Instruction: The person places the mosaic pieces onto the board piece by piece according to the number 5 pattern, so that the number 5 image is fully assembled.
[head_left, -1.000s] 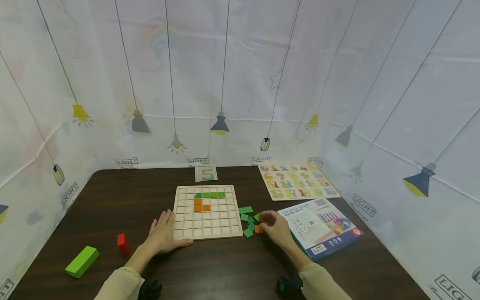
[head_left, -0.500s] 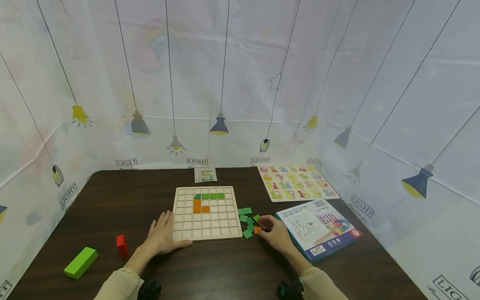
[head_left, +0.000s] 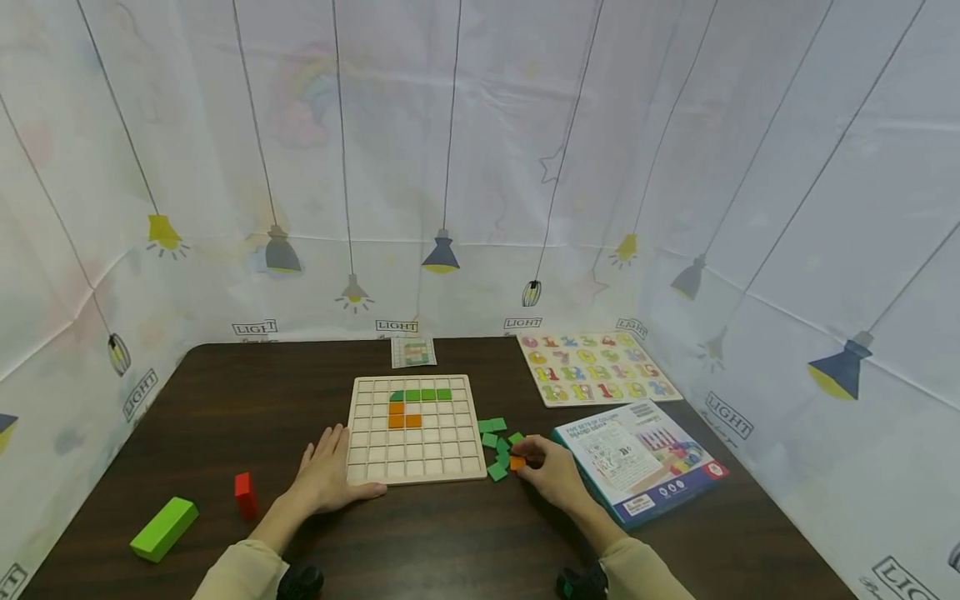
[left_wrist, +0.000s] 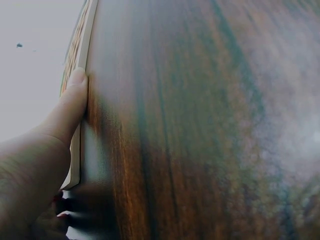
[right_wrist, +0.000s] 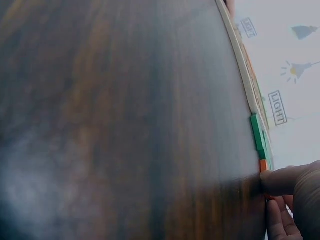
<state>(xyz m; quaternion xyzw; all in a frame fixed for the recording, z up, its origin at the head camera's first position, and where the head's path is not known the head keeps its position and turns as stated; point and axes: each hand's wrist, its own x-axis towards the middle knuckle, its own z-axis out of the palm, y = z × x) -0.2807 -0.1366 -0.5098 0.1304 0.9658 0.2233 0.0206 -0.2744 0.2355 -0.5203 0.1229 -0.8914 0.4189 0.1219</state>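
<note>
The nearly closed right hand (head_left: 557, 473) pinches an orange square tile (head_left: 517, 463) beside green tiles (head_left: 488, 440) on the dark wooden tabletop (head_left: 435, 533). The outspread left hand (head_left: 327, 477) touches a pale wooden grid board (head_left: 433, 452).

Square pale-wood board (head_left: 416, 454), gridded. Inset flat green tiles (head_left: 428, 395), inset square orange tiles (head_left: 396, 422). Loose flat green tiles (head_left: 488, 440), loose flat orange tile (head_left: 516, 462). Long lime-green block (head_left: 163, 530), small red block (head_left: 245, 495). Dark brown counter (head_left: 420, 542), streaked wood grain. White fabric backdrop (head_left: 495, 125), yellow-grey-navy lamp print.
</note>
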